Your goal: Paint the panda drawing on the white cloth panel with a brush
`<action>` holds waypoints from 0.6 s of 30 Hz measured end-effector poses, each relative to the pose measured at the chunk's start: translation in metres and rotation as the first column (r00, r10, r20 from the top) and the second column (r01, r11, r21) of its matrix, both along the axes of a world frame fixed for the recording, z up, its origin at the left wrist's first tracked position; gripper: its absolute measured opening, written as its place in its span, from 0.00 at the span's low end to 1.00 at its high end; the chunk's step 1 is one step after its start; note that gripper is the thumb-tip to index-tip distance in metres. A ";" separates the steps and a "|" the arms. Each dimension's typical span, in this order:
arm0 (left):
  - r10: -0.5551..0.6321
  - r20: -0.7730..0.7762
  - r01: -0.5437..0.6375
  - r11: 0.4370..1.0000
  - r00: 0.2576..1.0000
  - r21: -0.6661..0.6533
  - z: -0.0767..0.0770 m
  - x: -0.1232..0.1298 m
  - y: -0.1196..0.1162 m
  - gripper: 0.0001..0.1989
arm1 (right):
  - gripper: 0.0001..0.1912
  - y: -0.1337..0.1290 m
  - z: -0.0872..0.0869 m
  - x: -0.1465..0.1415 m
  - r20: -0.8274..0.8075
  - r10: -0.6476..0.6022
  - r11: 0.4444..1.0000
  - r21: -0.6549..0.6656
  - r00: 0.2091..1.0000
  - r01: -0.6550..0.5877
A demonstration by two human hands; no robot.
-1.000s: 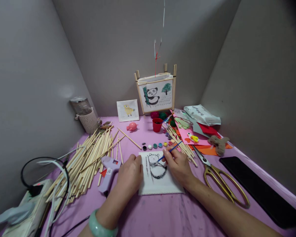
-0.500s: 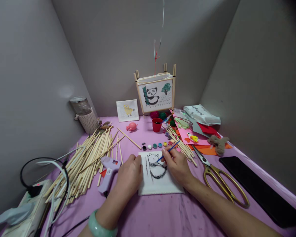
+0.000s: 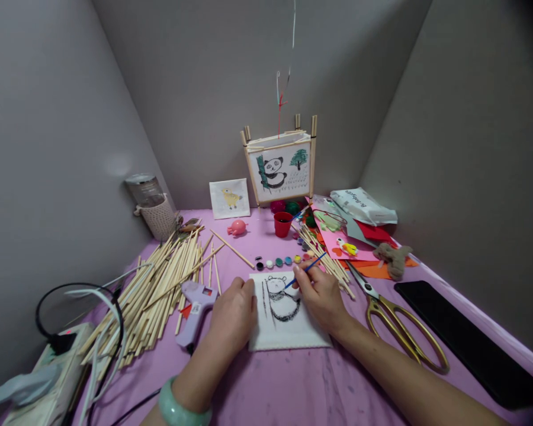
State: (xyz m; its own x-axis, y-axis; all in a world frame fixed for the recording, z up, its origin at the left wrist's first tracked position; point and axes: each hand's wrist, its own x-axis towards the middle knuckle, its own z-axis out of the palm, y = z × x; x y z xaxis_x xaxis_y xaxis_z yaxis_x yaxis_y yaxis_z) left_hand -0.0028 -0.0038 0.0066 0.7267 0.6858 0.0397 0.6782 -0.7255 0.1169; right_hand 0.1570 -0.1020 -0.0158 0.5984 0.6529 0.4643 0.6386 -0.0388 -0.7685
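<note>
A white square sheet (image 3: 288, 334) with a black panda drawing lies in front of me on the purple table. My right hand (image 3: 322, 296) pinches a thin blue brush (image 3: 308, 269), its tip on or just above the panda near the face. My left hand (image 3: 234, 310) rests at the sheet's left edge, fingers curled; whether they grip the edge is hidden. Just beyond the sheet is a row of small paint pots (image 3: 279, 262). Farther back stands a red cup (image 3: 283, 225) with dark liquid and another brush.
Wooden sticks (image 3: 160, 296) and a purple glue gun (image 3: 196, 313) lie left. On the right are gold-handled scissors (image 3: 393, 322), a black slab (image 3: 466, 340) and a plush toy (image 3: 395, 259). A stick-framed panda lantern (image 3: 281, 168) hangs at the back. A power strip (image 3: 57, 378) and cables sit front left.
My right hand and the blue brush have shifted slightly to the right. My left hand and the sheet have stayed in place.
</note>
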 end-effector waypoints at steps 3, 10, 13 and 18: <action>-0.001 0.001 0.001 1.000 1.000 0.000 0.001 0.000 0.000 0.08 | 0.14 -0.001 0.001 0.000 -0.015 -0.011 1.000 0.016 1.000 0.011; -0.001 -0.001 0.001 1.000 1.000 -0.003 0.001 -0.001 0.000 0.08 | 0.14 0.000 0.000 -0.001 -0.021 0.011 1.000 -0.019 1.000 -0.011; 0.002 -0.005 -0.002 1.000 1.000 -0.004 0.002 -0.001 -0.001 0.08 | 0.14 -0.001 0.002 0.000 0.014 -0.024 1.000 -0.001 1.000 0.024; 0.002 -0.002 -0.002 1.000 1.000 0.001 0.003 0.000 -0.001 0.08 | 0.14 -0.001 0.002 -0.002 -0.030 0.029 1.000 -0.009 0.999 -0.029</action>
